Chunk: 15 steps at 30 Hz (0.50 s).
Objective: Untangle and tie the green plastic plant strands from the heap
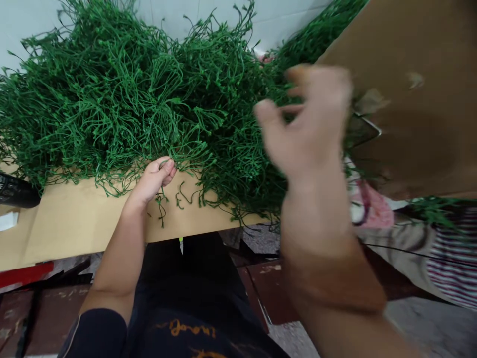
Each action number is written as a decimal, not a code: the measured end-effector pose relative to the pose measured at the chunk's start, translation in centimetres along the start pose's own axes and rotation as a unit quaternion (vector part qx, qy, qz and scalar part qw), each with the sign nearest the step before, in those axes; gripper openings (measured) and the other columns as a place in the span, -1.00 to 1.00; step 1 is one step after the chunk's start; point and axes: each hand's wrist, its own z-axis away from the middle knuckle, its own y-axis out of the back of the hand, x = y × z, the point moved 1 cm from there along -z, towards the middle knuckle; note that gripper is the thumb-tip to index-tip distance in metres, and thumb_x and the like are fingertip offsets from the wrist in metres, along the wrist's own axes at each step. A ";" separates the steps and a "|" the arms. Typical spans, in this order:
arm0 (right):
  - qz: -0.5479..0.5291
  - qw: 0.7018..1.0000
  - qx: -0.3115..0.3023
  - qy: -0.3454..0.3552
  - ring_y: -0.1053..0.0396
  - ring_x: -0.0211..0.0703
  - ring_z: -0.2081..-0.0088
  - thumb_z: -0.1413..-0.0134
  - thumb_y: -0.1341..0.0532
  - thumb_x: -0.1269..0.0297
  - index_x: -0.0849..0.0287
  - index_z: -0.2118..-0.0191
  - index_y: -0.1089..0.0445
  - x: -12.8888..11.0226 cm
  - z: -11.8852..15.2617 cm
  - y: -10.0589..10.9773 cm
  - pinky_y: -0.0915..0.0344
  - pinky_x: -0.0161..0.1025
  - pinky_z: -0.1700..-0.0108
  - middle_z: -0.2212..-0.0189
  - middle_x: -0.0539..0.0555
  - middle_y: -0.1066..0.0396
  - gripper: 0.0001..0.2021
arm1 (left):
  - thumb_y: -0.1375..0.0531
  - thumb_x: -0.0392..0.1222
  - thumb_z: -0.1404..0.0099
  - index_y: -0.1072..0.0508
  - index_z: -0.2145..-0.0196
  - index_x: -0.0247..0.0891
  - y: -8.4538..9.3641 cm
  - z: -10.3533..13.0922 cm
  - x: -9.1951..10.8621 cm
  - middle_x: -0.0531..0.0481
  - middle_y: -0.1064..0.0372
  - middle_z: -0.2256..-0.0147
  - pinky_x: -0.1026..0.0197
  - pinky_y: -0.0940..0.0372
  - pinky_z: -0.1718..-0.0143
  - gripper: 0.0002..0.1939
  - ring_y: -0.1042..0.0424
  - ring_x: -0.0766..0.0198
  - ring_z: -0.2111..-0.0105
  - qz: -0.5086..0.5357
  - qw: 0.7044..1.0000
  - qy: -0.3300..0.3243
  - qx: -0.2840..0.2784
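Observation:
A large heap of thin green artificial plant stems (122,94) covers the back of a cardboard-topped table (82,214). At the heap's front edge, my left hand (160,175) is closed, thumb against fingers, on a green plant stem (161,206) whose ends hang below the fist. My right hand (309,117) is raised over the right part of the heap, smeared by motion. Its thumb and fingers stand apart, and nothing shows between them. A few loose stem pieces (184,194) lie on the cardboard right of my left hand.
A big brown cardboard sheet or box side (417,114) rises at the right. On the left edge lies a black cylinder (17,190) near a white scrap (8,221). Pink cloth (376,206) and striped fabric (452,258) are at the lower right. A tiled wall (223,12) stands behind.

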 end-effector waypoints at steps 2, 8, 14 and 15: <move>-0.050 0.996 -0.069 -0.032 -0.26 0.06 0.04 -0.12 -0.05 0.02 0.23 0.02 -0.28 -4.1 -0.3 -2.1 -0.24 -0.05 0.15 0.12 0.24 -0.33 -0.57 | -0.23 0.19 0.00 -0.14 0.59 -0.29 0.1 0.1 -0.1 0.23 0.06 0.70 0.40 0.19 0.66 -0.50 0.10 0.58 0.70 -0.015 1.000 -0.006 -0.017; -0.167 0.943 -0.282 -0.058 -0.24 -0.29 0.45 -0.07 -0.12 0.29 0.27 0.34 -0.36 -7.3 -1.4 -5.9 -0.16 -0.28 0.35 0.49 0.03 -0.34 -0.84 | -0.18 0.17 -0.07 -0.17 0.59 -0.30 0.4 0.3 0.1 0.21 0.05 0.69 0.39 0.18 0.66 -0.53 0.10 0.56 0.69 -0.053 0.999 -0.005 -0.008; -0.045 0.977 -0.205 0.027 -0.25 -0.14 0.32 -0.06 -0.06 0.39 0.25 0.44 -0.34 -6.1 -1.5 -5.8 -0.13 -0.17 0.23 0.46 0.12 -0.34 -0.85 | -0.17 0.18 -0.08 -0.14 0.60 -0.29 0.2 0.0 0.0 0.19 0.03 0.67 0.37 0.21 0.68 -0.52 0.09 0.57 0.70 -0.072 0.997 -0.011 -0.037; -0.026 0.983 -0.178 0.035 -0.25 -0.09 0.27 -0.07 -0.04 0.39 0.24 0.43 -0.35 -6.0 -1.6 -5.9 -0.12 -0.14 0.20 0.44 0.14 -0.35 -0.83 | -0.17 0.19 -0.08 -0.12 0.60 -0.28 0.1 0.0 0.0 0.20 0.03 0.68 0.37 0.21 0.68 -0.52 0.10 0.57 0.70 -0.071 0.997 -0.018 -0.038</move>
